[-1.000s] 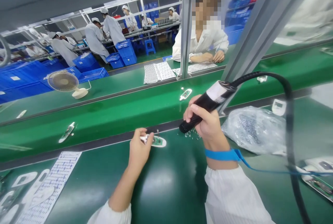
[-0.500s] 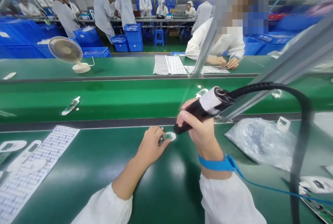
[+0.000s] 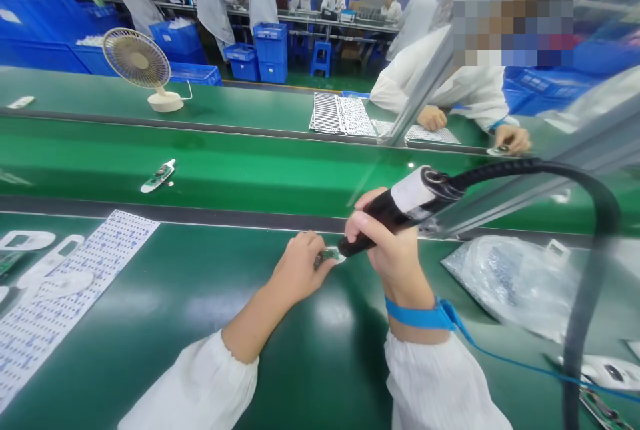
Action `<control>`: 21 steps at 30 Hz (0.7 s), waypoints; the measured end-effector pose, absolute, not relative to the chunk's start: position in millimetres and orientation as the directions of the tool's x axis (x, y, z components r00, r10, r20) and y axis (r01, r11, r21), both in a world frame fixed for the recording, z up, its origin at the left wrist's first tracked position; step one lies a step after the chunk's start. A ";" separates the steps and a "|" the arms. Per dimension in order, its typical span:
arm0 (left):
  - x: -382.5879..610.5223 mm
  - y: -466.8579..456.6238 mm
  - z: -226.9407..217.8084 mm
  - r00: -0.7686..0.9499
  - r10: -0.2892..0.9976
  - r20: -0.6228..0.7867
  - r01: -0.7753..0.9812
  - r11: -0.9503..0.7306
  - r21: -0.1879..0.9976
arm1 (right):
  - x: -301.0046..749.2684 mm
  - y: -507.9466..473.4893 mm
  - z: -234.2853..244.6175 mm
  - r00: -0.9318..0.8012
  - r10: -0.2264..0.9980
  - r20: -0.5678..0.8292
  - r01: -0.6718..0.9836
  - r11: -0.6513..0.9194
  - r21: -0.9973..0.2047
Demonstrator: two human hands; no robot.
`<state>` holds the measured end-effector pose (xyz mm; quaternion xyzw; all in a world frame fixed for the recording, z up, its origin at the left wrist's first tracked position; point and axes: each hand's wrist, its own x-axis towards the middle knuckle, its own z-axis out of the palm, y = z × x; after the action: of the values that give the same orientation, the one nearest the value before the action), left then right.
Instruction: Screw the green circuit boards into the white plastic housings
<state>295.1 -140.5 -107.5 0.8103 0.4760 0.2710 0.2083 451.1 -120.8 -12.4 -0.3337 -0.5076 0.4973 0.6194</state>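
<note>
My right hand [image 3: 387,247] is wrapped round a black electric screwdriver [image 3: 400,207] with a thick black cable [image 3: 590,230]; its tip points down at a small white housing with a green circuit board [image 3: 330,256] on the green bench. My left hand [image 3: 300,270] pinches that housing and holds it flat on the mat. A blue wrist strap [image 3: 420,313] circles my right wrist.
A clear bag of small parts [image 3: 505,280] lies right of my hands. A printed sheet [image 3: 55,297] and white housings [image 3: 30,241] lie at the left. Another unit [image 3: 159,176] rides the conveyor belt [image 3: 240,170]. A desk fan [image 3: 137,63] and a seated co-worker [image 3: 450,93] are beyond.
The screwdriver tip has moved left from the loose screws onto the housing. My left hand has kept its hold on the housing. The view has tilted and shifted.
</note>
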 end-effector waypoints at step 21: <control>296.4 -141.1 -104.8 0.401 0.893 0.206 0.662 -0.438 0.609 | 444.8 -117.3 -11.3 -0.046 0.964 0.262 -0.150 0.253 -0.956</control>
<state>296.4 -141.1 -104.8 0.8070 0.4815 0.2600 0.2219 444.8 -117.3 -11.3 -0.3767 -0.5398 0.4813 0.5788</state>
